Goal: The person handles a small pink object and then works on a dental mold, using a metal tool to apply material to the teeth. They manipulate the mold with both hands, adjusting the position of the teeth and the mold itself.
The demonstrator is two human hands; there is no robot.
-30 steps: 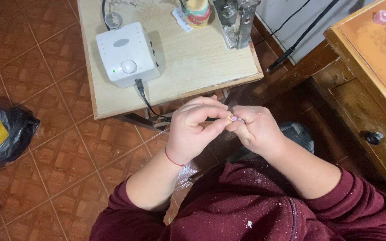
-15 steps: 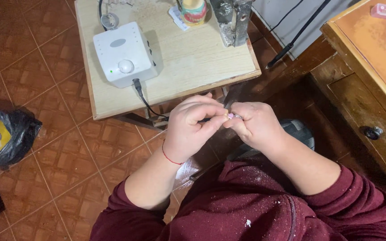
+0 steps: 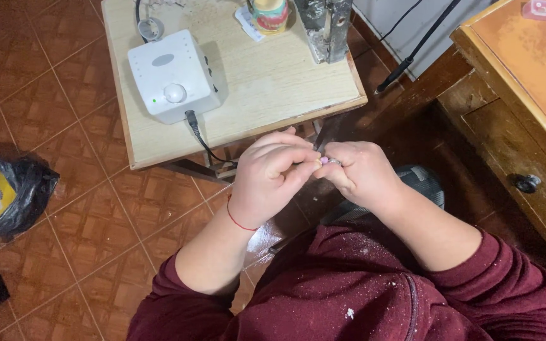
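Both hands, left hand [image 3: 272, 179] and right hand [image 3: 361, 173], pinch a tiny pink bead-like piece [image 3: 324, 161] between fingertips, just off the near edge of the pale wooden table [image 3: 273, 82], above open tiled floor [image 3: 96, 233].

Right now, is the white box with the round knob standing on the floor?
No, the white box stands on the small wooden table, beyond both hands.

A tiny pinkish piece [image 3: 324, 161] between both hands is too small to identify.
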